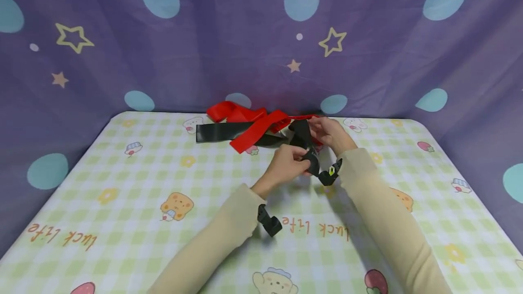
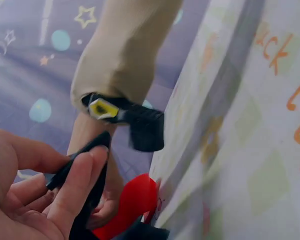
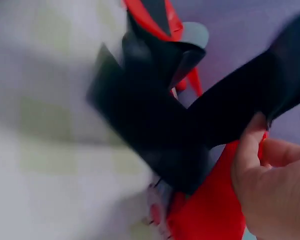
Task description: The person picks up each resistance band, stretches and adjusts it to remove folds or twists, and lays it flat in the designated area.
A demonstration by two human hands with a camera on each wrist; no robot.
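Note:
A flat black band (image 1: 302, 136) runs up from my left hand (image 1: 286, 162), whose thumb and fingers pinch one end of it above the table. In the left wrist view the folded black edge shows between the thumb and fingers of this left hand (image 2: 35, 185). Farther back, my right hand (image 1: 328, 133) pinches the same dark material; the right wrist view shows thumb and fingertips on the black band (image 3: 240, 100). Under and beside that hand lies a red band (image 3: 210, 205). More of the red band (image 1: 257, 133) lies twisted and tangled with black lengths to the left.
A flat black end (image 1: 220, 132) lies at the table's back edge. The table (image 1: 135, 171) wears a green checked cloth with printed figures. A purple curtain (image 1: 229, 58) hangs right behind it. Black camera mounts (image 1: 269, 221) sit at both wrists.

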